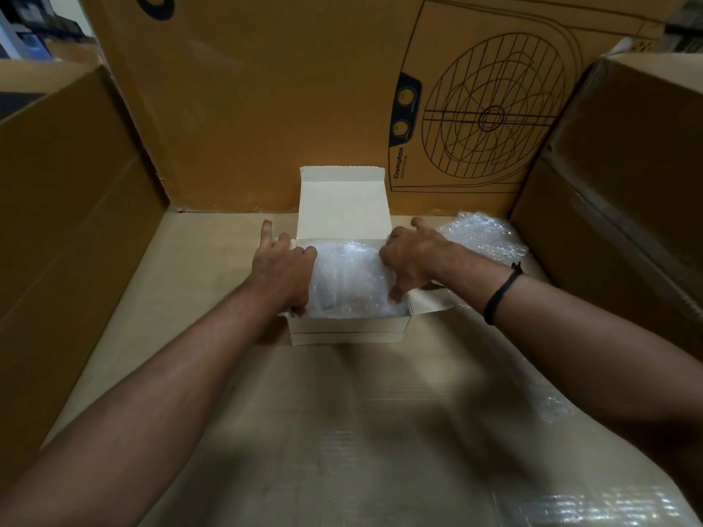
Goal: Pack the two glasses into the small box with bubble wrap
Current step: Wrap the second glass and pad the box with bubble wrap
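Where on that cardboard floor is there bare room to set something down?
Bare floor lies left of the small box, between it, the left carton and the back carton. Right is crowded: loose bubble wrap, the box's flap, the right carton.

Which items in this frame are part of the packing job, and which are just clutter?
Job: small box, bubble-wrap bundle inside it, loose bubble wrap beside it, left hand, right hand.
Clutter: fan carton, left carton, right carton.

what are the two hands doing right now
Left hand: open, fingers pressing the bubble wrap at the small box's left side.
Right hand: closed, fingers curled round the bubble wrap.
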Demonstrator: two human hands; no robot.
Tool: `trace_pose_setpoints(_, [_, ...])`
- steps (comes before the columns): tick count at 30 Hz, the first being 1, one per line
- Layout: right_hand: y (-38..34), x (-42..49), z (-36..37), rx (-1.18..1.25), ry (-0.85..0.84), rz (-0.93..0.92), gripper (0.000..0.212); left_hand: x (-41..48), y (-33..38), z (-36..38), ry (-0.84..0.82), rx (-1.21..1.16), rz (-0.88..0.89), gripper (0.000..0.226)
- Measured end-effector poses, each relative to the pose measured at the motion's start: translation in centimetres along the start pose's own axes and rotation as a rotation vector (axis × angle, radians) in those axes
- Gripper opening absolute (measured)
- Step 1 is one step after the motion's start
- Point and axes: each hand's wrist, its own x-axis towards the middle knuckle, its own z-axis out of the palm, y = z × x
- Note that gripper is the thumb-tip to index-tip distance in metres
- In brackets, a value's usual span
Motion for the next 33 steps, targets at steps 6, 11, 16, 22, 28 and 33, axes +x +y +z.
trace_pose_setpoints(6, [0.4,-0.2,0.5,0.087,0.065,-0.076,0.071,0.0,0.0,0.5,-0.039,0.018,0.015,0.059])
trace_pose_setpoints(11, [1.3,-1.3,0.8,0.222,-0.006,-0.131,0.037,0.0,0.0,0.2,-0.079,0.024,0.040,0.047])
trace_pose_setpoints(16, [1.1,-1.7,0.3,0.281,-0.150,-0.055,0.061,-0.4,-0.5,-0.7,-0.212,-0.114,0.051,0.037])
trace_pose_setpoints(22, [-1.5,-2.0,0.3,0.025,-0.153,-0.046,0.056,-0.7,-0.2,-0.2,-0.249,-0.050,0.033,0.033])
trace_pose_setpoints(28, [-1.3,-1.3,0.8,0.016,-0.046,-0.055,0.053,-1.2,-0.1,0.4,-0.107,-0.082,0.042,0.030])
trace_pose_setpoints(33, [1.1,-2.1,1.1,0.333,-0.069,-0.059,0.047,-1.4,-1.2,-0.7,-0.226,-0.222,0.061,0.040])
